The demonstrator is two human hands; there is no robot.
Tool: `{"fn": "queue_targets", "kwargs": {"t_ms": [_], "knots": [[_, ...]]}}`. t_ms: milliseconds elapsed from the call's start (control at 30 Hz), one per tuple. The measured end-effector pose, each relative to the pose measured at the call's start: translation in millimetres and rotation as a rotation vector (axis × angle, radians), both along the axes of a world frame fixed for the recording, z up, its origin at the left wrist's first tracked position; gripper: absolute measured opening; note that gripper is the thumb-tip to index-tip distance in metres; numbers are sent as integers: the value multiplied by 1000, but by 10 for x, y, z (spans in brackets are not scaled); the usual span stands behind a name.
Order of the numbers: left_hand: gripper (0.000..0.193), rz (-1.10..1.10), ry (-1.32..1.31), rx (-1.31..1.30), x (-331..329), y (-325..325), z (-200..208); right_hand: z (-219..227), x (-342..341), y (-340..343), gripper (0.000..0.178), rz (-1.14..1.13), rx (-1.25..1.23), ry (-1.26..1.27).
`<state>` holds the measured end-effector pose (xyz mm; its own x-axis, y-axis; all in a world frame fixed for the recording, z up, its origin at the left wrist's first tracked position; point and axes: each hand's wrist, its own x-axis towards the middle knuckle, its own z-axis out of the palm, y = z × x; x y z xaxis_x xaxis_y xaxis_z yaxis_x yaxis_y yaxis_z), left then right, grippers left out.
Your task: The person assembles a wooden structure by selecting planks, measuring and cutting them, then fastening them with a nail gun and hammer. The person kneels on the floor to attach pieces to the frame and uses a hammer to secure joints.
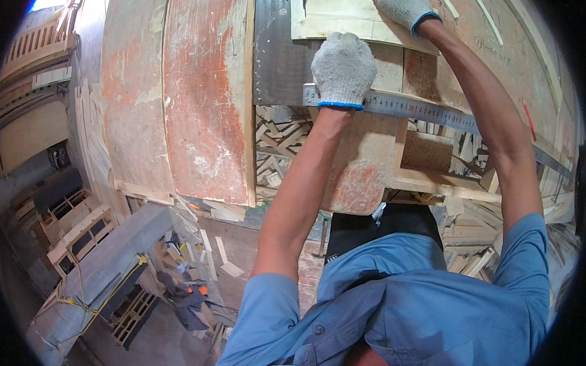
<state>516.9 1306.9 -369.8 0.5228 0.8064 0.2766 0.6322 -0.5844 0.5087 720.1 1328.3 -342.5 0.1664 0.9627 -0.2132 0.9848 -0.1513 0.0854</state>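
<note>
Both my hands wear grey knit gloves with blue cuffs. A pale, slightly curved wooden board (333,14) lies across a dark metal plate (278,64) on the bench top. My left hand (344,66) is closed at the board's near edge, its fingers curled and partly hidden. Farther off to the right, my right hand (402,8) bends over the board's far part, cut by the picture's top edge; its fingers look curled on the board. A long steel ruler (407,106) runs sideways just below my left hand, whose wrist covers part of it.
Worn reddish wooden panels (199,94) form the bench at left. Offcuts (281,143) fill gaps beneath it. A red pencil (530,121) and thin strips (488,20) lie at right. A grey beam-like bench (127,241) and scattered scraps stand on the floor at lower left.
</note>
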Motion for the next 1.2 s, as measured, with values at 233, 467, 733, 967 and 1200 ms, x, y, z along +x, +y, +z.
{"fn": "queue_targets", "kwargs": {"t_ms": [233, 467, 733, 967, 1200], "knots": [[19, -19, -47, -25, 11, 20, -9, 26, 33, 55, 29, -54, 20, 54], [19, -45, -45, -18, 21, 33, -12, 4, 48, 103, 36, -146, 42, 89], [22, -49, -71, -24, 29, 41, 32, 8, 68, 131, 37, -136, 49, 75], [23, -52, -47, -49, 26, 49, 42, 4, 62, 131, 38, -135, 62, 80], [23, -55, -46, -72, 26, 51, 32, -58, 85, 138, 39, -161, 72, 96]]}}
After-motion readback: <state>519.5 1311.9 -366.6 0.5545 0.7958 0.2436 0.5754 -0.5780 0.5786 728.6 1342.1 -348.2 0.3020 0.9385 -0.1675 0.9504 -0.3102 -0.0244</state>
